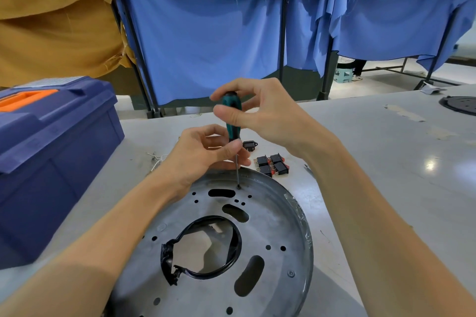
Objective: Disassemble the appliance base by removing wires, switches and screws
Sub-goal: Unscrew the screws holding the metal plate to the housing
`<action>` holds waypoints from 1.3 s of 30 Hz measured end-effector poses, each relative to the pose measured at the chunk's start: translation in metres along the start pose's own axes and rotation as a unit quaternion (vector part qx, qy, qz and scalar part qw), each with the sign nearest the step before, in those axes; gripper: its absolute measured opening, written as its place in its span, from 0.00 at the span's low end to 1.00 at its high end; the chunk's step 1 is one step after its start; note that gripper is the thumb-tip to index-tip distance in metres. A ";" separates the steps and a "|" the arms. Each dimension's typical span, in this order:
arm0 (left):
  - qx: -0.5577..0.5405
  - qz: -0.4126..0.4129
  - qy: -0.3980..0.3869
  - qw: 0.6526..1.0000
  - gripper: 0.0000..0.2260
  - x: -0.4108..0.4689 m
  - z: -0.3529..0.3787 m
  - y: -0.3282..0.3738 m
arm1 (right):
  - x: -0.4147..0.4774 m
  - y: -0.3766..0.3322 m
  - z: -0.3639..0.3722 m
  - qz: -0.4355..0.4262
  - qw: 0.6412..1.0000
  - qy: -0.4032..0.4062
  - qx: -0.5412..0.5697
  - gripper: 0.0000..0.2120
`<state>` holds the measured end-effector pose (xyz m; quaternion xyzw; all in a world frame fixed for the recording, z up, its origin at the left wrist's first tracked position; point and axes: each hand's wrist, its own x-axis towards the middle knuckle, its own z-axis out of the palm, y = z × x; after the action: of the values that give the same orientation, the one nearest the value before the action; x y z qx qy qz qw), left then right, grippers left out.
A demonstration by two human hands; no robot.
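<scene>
Right hand (260, 110) pinches teal screwdriver (232, 121) handle, frame centre; left hand (203, 154) pinches shaft; tip on screw (238, 187) in metal base (270, 226), lower centre.

We run one head-worn wide-angle view, looking forward and down over the table (373, 149). We sit close: left hand (203, 154) and right hand (262, 110) land mid-frame, metal base (270, 226) fills the near centre, toolbox (51, 149) at left, blue curtains (206, 46) far, poles (283, 33) splaying toward the edges.
</scene>
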<state>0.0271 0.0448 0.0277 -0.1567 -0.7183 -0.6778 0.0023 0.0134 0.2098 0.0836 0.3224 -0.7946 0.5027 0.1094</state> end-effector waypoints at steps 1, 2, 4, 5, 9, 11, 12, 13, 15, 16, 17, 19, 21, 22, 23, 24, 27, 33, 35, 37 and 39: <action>0.002 0.000 0.002 1.000 0.16 0.000 0.000 0.000 | 0.000 0.000 0.001 -0.008 1.000 0.005 -0.014 0.09; 0.001 -0.001 -0.003 1.000 0.16 0.000 0.000 0.000 | 0.000 0.000 0.001 -0.011 1.000 0.012 -0.019 0.10; -0.002 -0.005 -0.024 1.000 0.16 0.000 0.001 0.001 | 0.002 0.001 -0.002 0.002 1.000 0.023 0.000 0.13; -0.004 -0.006 -0.030 1.000 0.16 -0.001 0.002 0.000 | 0.003 0.002 -0.004 0.013 1.000 0.022 0.017 0.14; 0.002 -0.004 -0.007 1.000 0.15 0.000 0.001 -0.002 | 0.001 0.001 -0.004 0.013 0.999 0.005 0.033 0.09; 0.012 0.002 0.006 1.000 0.18 0.000 0.000 -0.001 | -0.001 -0.001 -0.002 -0.004 1.000 0.005 -0.001 0.09; 0.015 0.003 0.002 1.000 0.18 0.000 0.000 -0.001 | -0.001 -0.001 -0.001 -0.008 1.000 0.012 -0.013 0.10; 0.016 0.003 -0.008 1.000 0.17 0.000 0.001 -0.001 | 0.000 0.000 -0.001 -0.006 1.000 0.022 -0.015 0.11; 0.013 0.003 -0.025 1.000 0.15 -0.001 0.002 -0.001 | 0.002 0.001 -0.004 0.011 1.000 0.028 0.002 0.14; 0.009 0.004 -0.026 1.000 0.14 -0.001 0.003 -0.001 | 0.003 0.002 -0.005 0.019 0.999 0.021 0.015 0.14; 0.007 0.003 -0.020 1.000 0.14 0.000 0.003 -0.001 | 0.003 0.002 -0.006 0.021 0.999 0.013 0.024 0.13; 0.009 0.004 -0.003 1.000 0.13 0.000 0.002 -0.002 | 0.001 0.000 -0.004 0.009 1.000 0.000 0.028 0.10; 0.015 0.008 0.007 1.000 0.15 0.000 0.001 -0.001 | -0.001 -0.002 -0.001 -0.009 1.000 0.001 0.007 0.08; 0.019 0.008 0.004 1.000 0.16 0.000 0.001 -0.001 | -0.001 -0.002 0.000 -0.017 1.000 0.007 -0.001 0.09; 0.023 0.006 -0.005 1.000 0.16 0.000 0.001 -0.001 | -0.001 -0.001 0.000 -0.019 1.000 0.015 -0.001 0.10; 0.024 0.004 -0.016 1.000 0.15 0.000 0.002 -0.001 | 0.000 0.000 0.000 -0.014 1.000 0.021 0.005 0.12; 0.015 0.002 -0.025 1.000 0.14 0.000 0.002 -0.002 | 0.003 0.002 -0.005 0.010 0.999 0.016 0.032 0.15; 0.018 0.007 0.000 1.000 0.15 0.000 0.001 -0.002 | -0.001 0.000 -0.001 -0.012 1.000 -0.001 0.007 0.08; 0.017 0.005 -0.015 1.000 0.15 0.000 0.001 -0.001 | 0.001 0.001 -0.002 -0.006 1.000 0.014 0.015 0.11; 0.017 0.005 -0.022 1.000 0.13 0.000 0.002 -0.001 | 0.002 0.003 -0.006 0.009 0.999 0.016 0.034 0.15; 0.017 0.005 -0.012 1.000 0.13 0.000 0.002 -0.001 | 0.001 0.003 -0.008 0.013 0.999 0.006 0.038 0.13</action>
<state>0.0270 0.0466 0.0262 -0.1683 -0.7288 -0.6637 -0.0002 0.0090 0.2174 0.0857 0.3125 -0.7787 0.5356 0.0956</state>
